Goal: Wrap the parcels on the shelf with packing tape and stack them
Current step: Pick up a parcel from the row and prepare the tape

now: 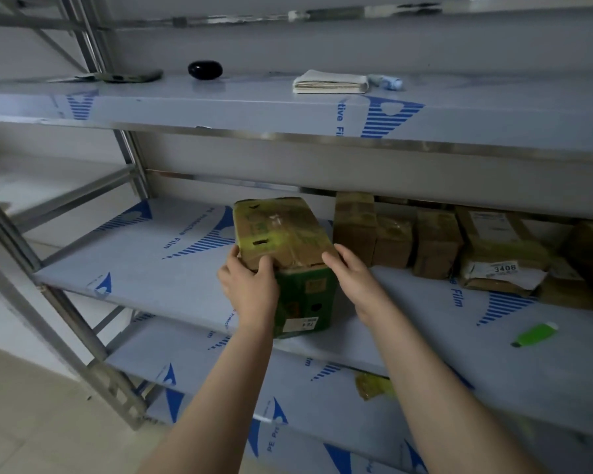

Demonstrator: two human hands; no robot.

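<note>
Left hand (249, 285) grips green-and-brown cardboard box (285, 234); right hand (348, 273) flat against it; lopsided hold could tip it off steel shelf (172, 268).

Two hands show at the centre of the frame: the left hand (250, 285) and the right hand (353, 278). With them is one green box (305, 295). At centre right there are at least five brown parcels (437, 244); those at the right edge cannot be told apart. At lower right is one green tool (534, 334). Across the upper part are one black rounded object (205, 69), one folded white cloth (329, 83), one small blue item (389, 82) and one dark flat item (131, 77).
</note>
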